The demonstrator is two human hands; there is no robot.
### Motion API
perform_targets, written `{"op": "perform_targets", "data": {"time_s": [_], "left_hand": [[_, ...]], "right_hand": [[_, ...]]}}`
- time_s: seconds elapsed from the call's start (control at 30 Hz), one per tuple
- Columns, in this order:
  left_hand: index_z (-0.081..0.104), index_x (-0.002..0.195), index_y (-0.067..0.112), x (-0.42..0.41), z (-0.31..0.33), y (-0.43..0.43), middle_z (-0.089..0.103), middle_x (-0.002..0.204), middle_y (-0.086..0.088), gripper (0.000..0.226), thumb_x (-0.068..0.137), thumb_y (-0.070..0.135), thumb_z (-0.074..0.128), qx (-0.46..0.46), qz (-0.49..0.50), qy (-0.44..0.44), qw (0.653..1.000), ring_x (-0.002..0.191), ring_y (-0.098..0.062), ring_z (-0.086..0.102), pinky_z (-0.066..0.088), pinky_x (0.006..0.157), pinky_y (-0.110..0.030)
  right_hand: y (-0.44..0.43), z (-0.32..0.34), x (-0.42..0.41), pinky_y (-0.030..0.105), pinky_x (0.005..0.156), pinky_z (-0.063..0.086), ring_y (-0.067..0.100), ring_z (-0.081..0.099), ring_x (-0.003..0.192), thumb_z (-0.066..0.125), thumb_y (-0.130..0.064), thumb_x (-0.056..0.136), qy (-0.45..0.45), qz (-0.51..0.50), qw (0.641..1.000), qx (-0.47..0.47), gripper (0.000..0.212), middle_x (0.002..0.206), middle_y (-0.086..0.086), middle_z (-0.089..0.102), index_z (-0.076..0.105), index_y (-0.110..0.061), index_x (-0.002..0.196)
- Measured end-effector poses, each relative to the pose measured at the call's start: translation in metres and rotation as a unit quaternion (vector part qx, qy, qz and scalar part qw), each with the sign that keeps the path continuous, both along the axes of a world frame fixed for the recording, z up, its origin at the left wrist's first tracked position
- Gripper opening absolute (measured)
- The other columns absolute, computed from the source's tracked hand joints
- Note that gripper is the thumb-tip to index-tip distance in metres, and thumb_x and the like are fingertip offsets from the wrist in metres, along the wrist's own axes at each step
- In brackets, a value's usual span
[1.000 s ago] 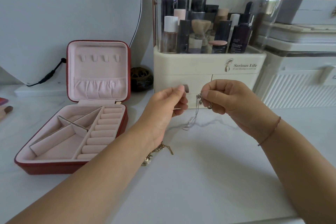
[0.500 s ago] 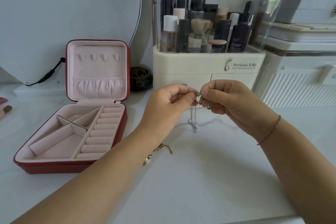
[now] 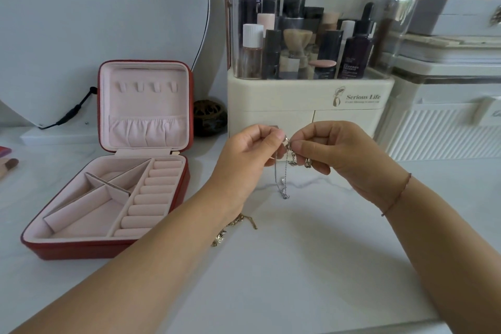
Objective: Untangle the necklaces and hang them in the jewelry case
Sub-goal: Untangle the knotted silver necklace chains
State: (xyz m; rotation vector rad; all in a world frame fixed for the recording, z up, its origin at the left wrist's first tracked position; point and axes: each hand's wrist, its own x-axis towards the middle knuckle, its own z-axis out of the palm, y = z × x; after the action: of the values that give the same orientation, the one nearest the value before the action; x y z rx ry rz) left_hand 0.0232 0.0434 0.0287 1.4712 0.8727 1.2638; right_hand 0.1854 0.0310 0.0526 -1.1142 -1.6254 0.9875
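Pinching grips of left hand (image 3: 250, 156) and right hand (image 3: 339, 152) are holding the thin silver chain necklace (image 3: 284, 194), right of the open red jewelry case (image 3: 81, 251). Untangling is probably going on; hanging next is needing one freed end.

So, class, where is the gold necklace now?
Head view: the gold necklace lies on the white table, partly under the left forearm, right of the red jewelry case.

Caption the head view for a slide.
Left hand and right hand pinch a silver necklace near the open red jewelry case.
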Motion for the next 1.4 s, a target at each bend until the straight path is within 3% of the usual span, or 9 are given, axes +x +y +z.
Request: {"op": "perform_targets", "data": {"time_s": [0.1,0.27,0.4,0.57,0.73,0.97,1.2,1.4], "left_hand": [[0.062,0.083,0.012,-0.0006,-0.0002,0.0004,0.063,0.073,0.004,0.017,0.094,0.021,0.053,-0.034,-0.008,-0.024,0.999,0.072,-0.009,0.060,0.049,0.075,-0.027],[0.060,0.091,0.012,0.0003,0.0013,-0.0007,0.065,0.072,0.001,0.016,0.093,0.027,0.054,-0.104,-0.055,-0.070,0.991,0.053,-0.011,0.055,0.042,0.054,-0.022],[0.063,0.096,0.013,0.0008,0.0018,-0.0020,0.062,0.066,0.005,0.024,0.078,0.029,0.066,-0.077,-0.075,-0.024,0.994,0.049,-0.007,0.045,0.036,0.052,-0.019],[0.068,0.088,0.018,0.0007,-0.0004,-0.0012,0.064,0.063,0.013,0.004,0.083,0.019,0.068,-0.042,-0.038,0.043,0.997,0.056,-0.003,0.053,0.040,0.057,-0.017],[0.070,0.092,0.014,0.0007,-0.0011,-0.0012,0.067,0.070,0.008,0.010,0.089,0.017,0.060,-0.042,-0.022,0.082,0.995,0.064,-0.004,0.059,0.043,0.060,-0.016],[0.066,0.077,0.015,-0.0010,0.0004,-0.0017,0.062,0.064,0.007,0.022,0.095,0.021,0.053,-0.044,-0.010,0.044,0.998,0.061,-0.006,0.057,0.043,0.061,-0.018],[0.067,0.091,0.014,-0.0001,0.0022,-0.0047,0.060,0.062,0.010,0.007,0.087,0.018,0.064,-0.063,-0.066,0.016,0.996,0.049,-0.003,0.042,0.034,0.049,-0.012],[0.067,0.093,0.009,0.0015,0.0030,-0.0074,0.059,0.056,0.015,0.010,0.084,0.013,0.067,-0.069,-0.078,0.033,0.994,0.044,0.006,0.048,0.032,0.045,-0.005]], "right_hand": [[-0.0004,0.0004,0.0003,0.014,0.045,0.033,0.010,0.038,0.045,0.064,-0.005,0.085,-0.005,-0.005,1.000,-0.001,0.008,0.057,0.002,0.062,0.067,-0.005,0.079],[0.0006,0.0003,-0.0003,0.016,0.045,0.030,0.016,0.037,0.051,0.061,-0.006,0.087,0.004,-0.023,1.000,0.004,0.013,0.056,0.001,0.060,0.066,-0.008,0.075],[-0.0007,0.0016,-0.0003,0.015,0.043,0.026,0.012,0.036,0.048,0.060,-0.006,0.088,0.012,-0.030,0.999,0.002,0.012,0.054,0.003,0.056,0.065,-0.005,0.077],[-0.0016,0.0021,-0.0009,0.015,0.042,0.024,0.010,0.036,0.046,0.058,-0.003,0.089,0.007,-0.024,1.000,-0.004,0.017,0.052,0.001,0.055,0.066,-0.008,0.074],[-0.0023,0.0009,-0.0022,0.016,0.042,0.025,0.009,0.036,0.044,0.057,-0.002,0.089,0.017,-0.026,1.000,-0.002,0.018,0.053,0.002,0.056,0.065,-0.007,0.073],[0.0015,-0.0004,0.0012,0.022,0.051,0.025,0.009,0.036,0.046,0.060,-0.014,0.089,0.036,-0.044,0.998,-0.035,0.015,0.052,0.000,0.053,0.063,-0.010,0.075],[0.0020,0.0002,0.0023,0.026,0.053,0.022,0.009,0.036,0.047,0.059,-0.014,0.089,0.055,-0.020,0.997,-0.053,0.015,0.052,0.001,0.052,0.063,-0.012,0.075],[0.0003,0.0003,0.0025,0.023,0.050,0.022,0.007,0.038,0.045,0.059,-0.014,0.089,0.053,-0.011,0.997,-0.051,0.011,0.051,0.003,0.051,0.062,-0.008,0.080]]}}
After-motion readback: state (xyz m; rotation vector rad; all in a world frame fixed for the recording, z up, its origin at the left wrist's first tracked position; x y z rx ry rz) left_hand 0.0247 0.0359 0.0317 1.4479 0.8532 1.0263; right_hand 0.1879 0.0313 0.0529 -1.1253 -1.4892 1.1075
